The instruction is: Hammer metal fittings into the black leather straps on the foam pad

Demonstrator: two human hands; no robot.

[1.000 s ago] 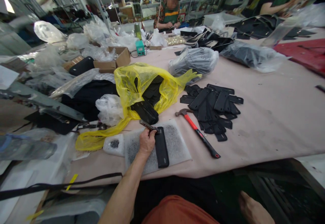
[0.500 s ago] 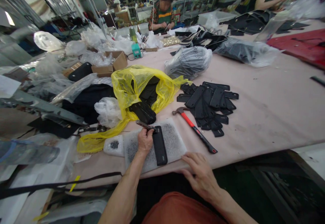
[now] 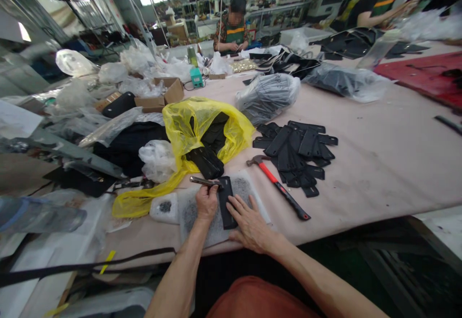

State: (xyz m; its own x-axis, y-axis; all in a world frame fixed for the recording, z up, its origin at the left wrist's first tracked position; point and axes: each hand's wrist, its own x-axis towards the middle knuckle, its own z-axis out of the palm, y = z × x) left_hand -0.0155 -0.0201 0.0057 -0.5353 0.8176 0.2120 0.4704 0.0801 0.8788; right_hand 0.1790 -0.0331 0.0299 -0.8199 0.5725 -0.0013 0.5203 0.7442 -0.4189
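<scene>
A black leather strip (image 3: 226, 197) lies on a white foam pad (image 3: 245, 193) at the table's near edge. My left hand (image 3: 207, 201) grips a slim metal tool (image 3: 201, 181) whose tip rests at the strip's top end. My right hand (image 3: 250, 224) lies flat on the pad, fingers spread, pressing the strip's lower right side. A red-handled hammer (image 3: 279, 187) lies just right of the pad. Beyond it is a pile of black leather pieces (image 3: 299, 154).
A yellow plastic bag (image 3: 202, 133) holding black pieces sits behind the pad. Clear bags, cardboard boxes (image 3: 162, 94) and dark material crowd the left. A bagged black bundle (image 3: 269, 96) lies mid-table. Red material (image 3: 426, 75) lies far right. Other people work at the far end.
My right hand came up from below the table edge and settled onto the pad and strip. My left hand stayed at the strip's top with the tool.
</scene>
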